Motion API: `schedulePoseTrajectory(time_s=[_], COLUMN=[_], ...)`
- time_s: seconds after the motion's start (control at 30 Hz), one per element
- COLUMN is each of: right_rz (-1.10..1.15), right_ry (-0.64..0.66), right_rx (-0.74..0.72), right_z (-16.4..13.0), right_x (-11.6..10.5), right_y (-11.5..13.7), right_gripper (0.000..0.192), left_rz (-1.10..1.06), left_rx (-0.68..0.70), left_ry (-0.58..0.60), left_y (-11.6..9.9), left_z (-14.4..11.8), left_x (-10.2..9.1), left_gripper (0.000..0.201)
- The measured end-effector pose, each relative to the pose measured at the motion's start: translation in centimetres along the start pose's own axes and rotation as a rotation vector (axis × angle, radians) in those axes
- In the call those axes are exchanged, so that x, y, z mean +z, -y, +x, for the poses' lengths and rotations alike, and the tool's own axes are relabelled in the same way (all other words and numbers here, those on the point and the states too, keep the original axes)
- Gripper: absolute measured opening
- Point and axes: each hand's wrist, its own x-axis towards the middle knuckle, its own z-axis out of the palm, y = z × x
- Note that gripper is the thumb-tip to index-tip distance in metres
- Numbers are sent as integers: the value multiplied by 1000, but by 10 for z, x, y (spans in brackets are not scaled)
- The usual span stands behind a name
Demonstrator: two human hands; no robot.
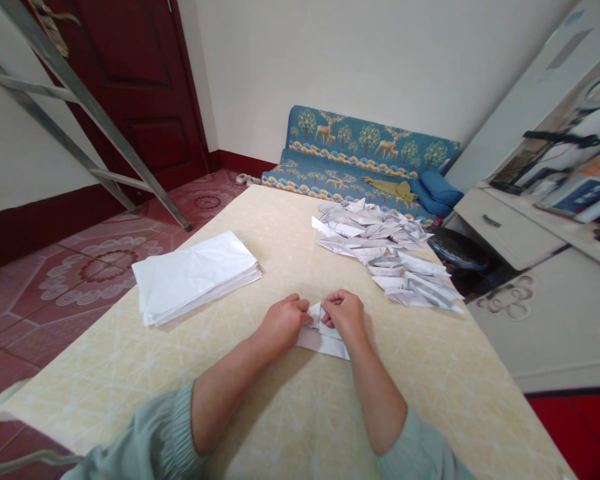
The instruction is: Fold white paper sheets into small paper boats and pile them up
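Note:
A partly folded sheet of paper [325, 344] lies on the table in front of me, its upper part coming to a point. My left hand [289, 319] is closed at the paper's left side, fingers curled onto a fold. Pinched between the thumb and fingers of my right hand [345, 312] is the fold right of the middle. Both hands are close together, and they hide parts of the sheet. To the left sits a stack of flat white paper [195, 273]. Folded paper pieces [375, 233] form a loose heap at the back right.
The table [260, 413] has a pale yellow patterned cover. Behind it stands a blue sofa [325, 177] with a deer print. A metal ladder [95, 120] leans at the left by a dark red door [130, 67]. A white cabinet [555, 313] is on the right.

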Motion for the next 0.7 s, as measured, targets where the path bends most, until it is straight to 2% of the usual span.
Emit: schedulePoseTrajectory(time_s=[0.23,0.43,0.7], right_rz=[11,22,12], right_ry=[1,3,1], right_rx=[-7,-14,-30], right_z=[2,3,1], right_x=[1,2,1], right_y=[-3,-5,-4], right_gripper=[7,7,5], left_rz=[131,227,208], left_rx=[80,95,78], left_ry=[18,97,63], left_y=[-8,-16,-28], left_z=[-2,-4,-11], left_x=[-5,-17,-22], left_gripper=[18,17,18])
